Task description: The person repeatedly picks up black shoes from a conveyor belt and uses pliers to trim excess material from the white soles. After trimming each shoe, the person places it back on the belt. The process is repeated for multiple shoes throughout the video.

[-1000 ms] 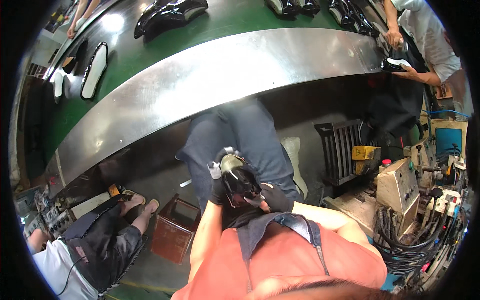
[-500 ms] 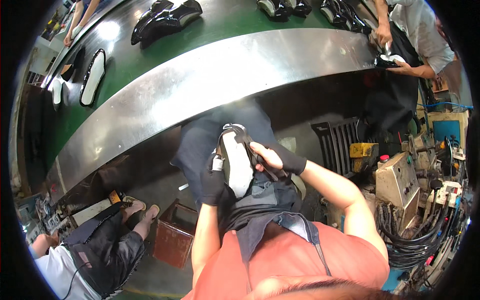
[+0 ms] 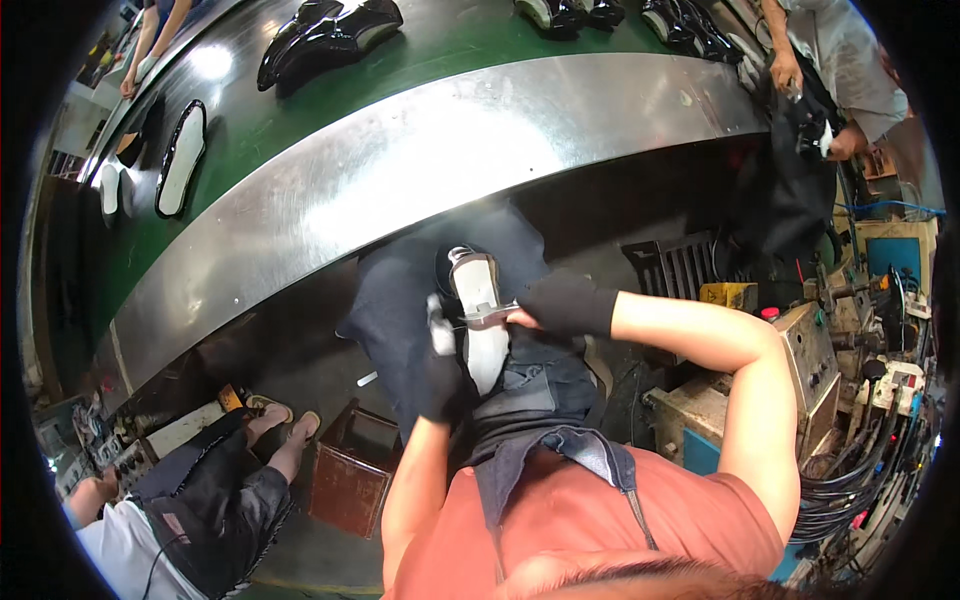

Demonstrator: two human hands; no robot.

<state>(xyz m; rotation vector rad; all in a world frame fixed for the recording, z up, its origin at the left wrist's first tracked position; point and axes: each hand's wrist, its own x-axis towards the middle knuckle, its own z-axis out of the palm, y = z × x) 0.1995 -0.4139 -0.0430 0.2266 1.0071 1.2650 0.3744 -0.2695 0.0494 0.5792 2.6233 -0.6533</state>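
Note:
A shoe [image 3: 488, 358] with a long whitish sole lies sole up over my lap, its narrow toe pointing away from me. At its left side is my left hand [image 3: 446, 372], in a dark fingerless glove, closed around its edge; white wrapping shows at the thumb. My right hand [image 3: 560, 303], gloved the same way, comes from the right and grips a metal tool that looks like pincers [image 3: 489, 315]. The tool's head lies across the middle of the sole. Blur hides whether its jaws hold the upper's edge.
Ahead runs a green conveyor [image 3: 240, 140] with a steel edge [image 3: 420, 150], carrying black glossy shoe parts [image 3: 325, 40]. A co-worker [image 3: 840, 60] handles a shoe at the far right. Cables and a control box [image 3: 800, 345] stand right; a brown stool [image 3: 350, 470] and a seated person [image 3: 200, 500] are left.
My right hand has swung its tool over the sole, its elbow moving outward to the right. The shoe has turned slightly, showing its sole more fully. The co-worker at right has lowered the shoe.

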